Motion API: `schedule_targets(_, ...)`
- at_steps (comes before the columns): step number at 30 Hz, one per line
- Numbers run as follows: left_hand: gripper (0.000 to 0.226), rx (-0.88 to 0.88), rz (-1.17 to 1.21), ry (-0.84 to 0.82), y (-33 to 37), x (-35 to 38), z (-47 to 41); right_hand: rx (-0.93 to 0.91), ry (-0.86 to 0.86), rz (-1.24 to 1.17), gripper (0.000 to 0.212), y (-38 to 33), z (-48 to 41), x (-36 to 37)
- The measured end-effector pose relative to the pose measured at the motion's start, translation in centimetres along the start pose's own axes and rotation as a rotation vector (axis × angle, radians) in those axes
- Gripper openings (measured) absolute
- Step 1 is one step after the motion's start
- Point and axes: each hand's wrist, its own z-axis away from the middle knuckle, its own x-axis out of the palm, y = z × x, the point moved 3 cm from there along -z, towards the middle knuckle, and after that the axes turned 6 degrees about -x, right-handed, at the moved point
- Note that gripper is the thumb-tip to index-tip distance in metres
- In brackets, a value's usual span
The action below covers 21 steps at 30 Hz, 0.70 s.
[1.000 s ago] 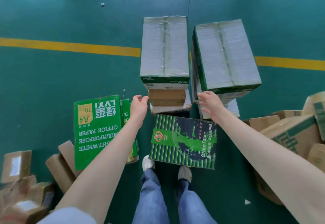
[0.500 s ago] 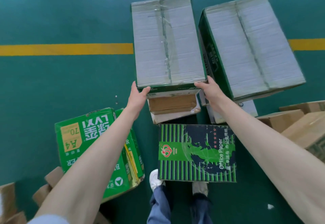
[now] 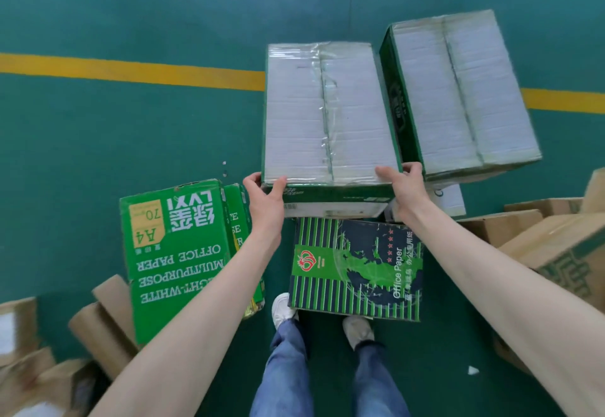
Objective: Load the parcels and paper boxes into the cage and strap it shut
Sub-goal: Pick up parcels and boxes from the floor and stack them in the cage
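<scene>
A taped white-topped paper box (image 3: 327,115) with green sides stands in front of me on top of another box. My left hand (image 3: 266,199) grips its near left corner, thumb on the top edge. My right hand (image 3: 404,187) grips its near right corner the same way. A second white-topped paper box (image 3: 458,96) stands just to its right, tilted. A dark striped "Office Paper" box (image 3: 357,266) lies at my feet. A bright green A4 paper box (image 3: 176,253) lies to the left. The cage is out of view.
Brown cardboard parcels (image 3: 556,253) pile up at the right, and more brown parcels (image 3: 98,328) lie at the lower left. A yellow line (image 3: 131,69) crosses the green floor. My shoes (image 3: 284,310) stand close to the striped box.
Both hands rose from below the stack to the white-topped box and closed on its near corners. The brown parcel under that box is no longer visible as the view shifted.
</scene>
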Motion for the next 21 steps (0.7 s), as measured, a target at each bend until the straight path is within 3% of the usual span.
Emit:
schedule_targets(5,0.035,0.016,0.112,0.09,0.3,-2.1,6.0,0.012,-0.09,0.056,0.067,-1.7,4.2,-1.3)
schedule_targets(7,0.057,0.035,0.129,0.122,0.0,-3.2,9.0,0.013,-0.145,0.086,0.073,-2.1,6.3,-2.1)
schedule_targets(9,0.071,0.036,0.158,0.159,-0.6,-4.3,11.2,0.009,-0.2,0.105,0.066,-2.5,8.2,-2.6)
schedule_targets(12,0.059,0.058,0.196,0.231,-2.6,-6.2,15.1,0.005,-0.299,0.176,0.047,-1.9,12.1,-3.3)
schedule_targets(16,0.031,0.08,0.233,0.359,-6.1,-8.5,20.4,0.03,-0.392,0.217,0.038,0.4,17.0,-3.7)
schedule_targets(21,0.048,0.022,0.325,0.619,-10.3,-12.6,27.0,0.033,-0.516,0.321,0.042,3.0,22.5,-1.2)
